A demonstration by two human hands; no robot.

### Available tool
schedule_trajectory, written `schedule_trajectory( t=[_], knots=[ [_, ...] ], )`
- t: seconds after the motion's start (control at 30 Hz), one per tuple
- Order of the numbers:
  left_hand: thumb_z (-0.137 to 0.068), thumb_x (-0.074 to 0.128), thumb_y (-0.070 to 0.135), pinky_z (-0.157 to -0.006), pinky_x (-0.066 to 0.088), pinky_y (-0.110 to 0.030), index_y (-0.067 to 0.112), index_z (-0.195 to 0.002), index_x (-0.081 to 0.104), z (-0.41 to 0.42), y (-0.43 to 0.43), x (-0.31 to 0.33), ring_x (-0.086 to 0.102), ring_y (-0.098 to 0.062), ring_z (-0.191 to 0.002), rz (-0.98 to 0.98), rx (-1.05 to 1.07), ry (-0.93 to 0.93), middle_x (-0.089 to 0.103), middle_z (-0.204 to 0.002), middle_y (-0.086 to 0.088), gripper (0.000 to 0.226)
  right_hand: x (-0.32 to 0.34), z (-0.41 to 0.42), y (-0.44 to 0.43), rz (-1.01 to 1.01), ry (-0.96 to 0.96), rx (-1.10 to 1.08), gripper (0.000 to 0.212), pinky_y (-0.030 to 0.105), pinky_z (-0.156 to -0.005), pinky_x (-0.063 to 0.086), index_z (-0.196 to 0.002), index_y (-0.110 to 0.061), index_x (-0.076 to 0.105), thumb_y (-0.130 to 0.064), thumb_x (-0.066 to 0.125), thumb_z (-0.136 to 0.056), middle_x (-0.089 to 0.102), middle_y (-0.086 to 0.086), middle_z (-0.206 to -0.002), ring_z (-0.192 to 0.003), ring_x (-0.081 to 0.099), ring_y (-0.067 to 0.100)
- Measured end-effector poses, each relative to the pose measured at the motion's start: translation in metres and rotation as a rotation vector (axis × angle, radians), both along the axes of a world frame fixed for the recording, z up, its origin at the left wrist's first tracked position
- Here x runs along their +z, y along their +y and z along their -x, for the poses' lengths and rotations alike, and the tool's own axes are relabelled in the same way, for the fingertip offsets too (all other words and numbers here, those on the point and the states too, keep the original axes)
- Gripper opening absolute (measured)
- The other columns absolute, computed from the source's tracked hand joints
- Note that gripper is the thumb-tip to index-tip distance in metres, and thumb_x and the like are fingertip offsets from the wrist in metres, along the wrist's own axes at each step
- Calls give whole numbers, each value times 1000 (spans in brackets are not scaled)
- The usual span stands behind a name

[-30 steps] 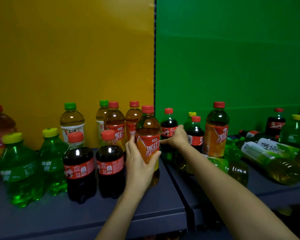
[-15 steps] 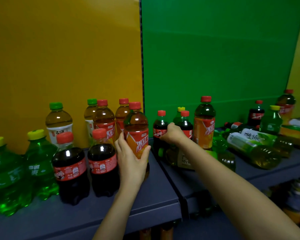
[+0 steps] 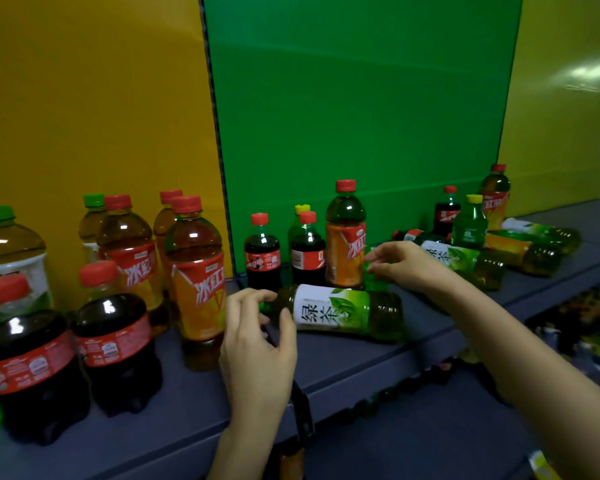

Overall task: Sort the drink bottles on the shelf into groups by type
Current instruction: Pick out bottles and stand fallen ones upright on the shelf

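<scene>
A: Nearest the front edge of the shelf [image 3: 343, 379], the left hand [image 3: 257, 344] hangs half open, fingers curled, gripping nothing. Its fingertips sit at the neck end of the lying green tea [image 3: 340, 311].

B: So the risk is there?

A: Likely. That bottle is a smooth round cylinder on its side, near the front edge. A nudge at the neck could roll it forward and off. Its glossy label wrap looks slick, so a light pinch may slip.

B: And the iced tea [image 3: 198, 289] just left of that hand?

A: Upright, tall, ribbed low down, close enough that a careless wrist could tip it toward the cola bottles [image 3: 115, 344] at the left end, which are squat and dark with lobed bases.

B: The right hand [image 3: 402, 265]?

A: Farther back, fingers loosely spread, holding nothing clearly. It reaches beside a second upright iced tea [image 3: 345, 251] and over something green; whether it touches either, one cannot tell. Two small colas [image 3: 262, 258] stand left of that bottle, so a knock could topple a row.

B: Farthest?

A: Toward the right back corner, more bottles lie in a heap [image 3: 520, 251], clear plastic, free to roll.
</scene>
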State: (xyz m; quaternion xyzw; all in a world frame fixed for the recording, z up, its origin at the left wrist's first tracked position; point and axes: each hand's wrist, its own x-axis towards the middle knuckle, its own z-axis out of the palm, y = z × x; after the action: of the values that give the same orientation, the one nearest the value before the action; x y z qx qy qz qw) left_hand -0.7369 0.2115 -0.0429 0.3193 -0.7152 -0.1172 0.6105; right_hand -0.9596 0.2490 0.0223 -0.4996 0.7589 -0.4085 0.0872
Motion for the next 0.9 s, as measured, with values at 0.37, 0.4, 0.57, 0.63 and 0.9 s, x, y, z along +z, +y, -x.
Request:
schedule_trajectory(
  t=[0.37,0.4,0.57,0.63,0.9],
  knots=[
    [-78,33,74,-86,38,-39,9,-137,24,81,-6,23,43,-35,-120,-639,254,-430,29,-138,-14,89,-1,83,-41,-197,235,-65,35,38,-98,43,-116,-6,56,-30,53,-91,60,16,-122,-113,55,29],
    [-75,33,77,-91,38,-41,9,-139,21,87,-8,25,40,-36,-123,-687,265,-432,25,-142,-16,94,-2,86,-49,-241,267,-56,39,37,-97,43,-118,-5,55,-35,51,-92,58,17,-124,-115,54,30],
    [-69,43,80,-98,37,-44,9,-145,9,108,-13,33,32,-38,-131,-842,332,-403,13,-149,-21,110,-4,86,-77,-351,462,-59,60,37,-96,42,-125,0,49,-50,45,-91,52,21,-131,-120,50,35],
    [-71,53,73,-99,35,-44,9,-145,6,108,-15,35,28,-38,-133,-885,302,-346,13,-149,-20,109,-5,83,-86,-395,478,-35,65,37,-98,42,-128,-1,48,-53,47,-88,50,18,-135,-122,49,34],
    [-70,76,36,-79,42,-31,3,-139,9,95,-23,27,51,-21,-97,-1041,-1,7,44,-130,-14,102,-16,82,-106,-551,289,71,89,34,-103,38,-140,-3,34,-61,57,-76,37,15,-147,-131,41,31]
  ],
)
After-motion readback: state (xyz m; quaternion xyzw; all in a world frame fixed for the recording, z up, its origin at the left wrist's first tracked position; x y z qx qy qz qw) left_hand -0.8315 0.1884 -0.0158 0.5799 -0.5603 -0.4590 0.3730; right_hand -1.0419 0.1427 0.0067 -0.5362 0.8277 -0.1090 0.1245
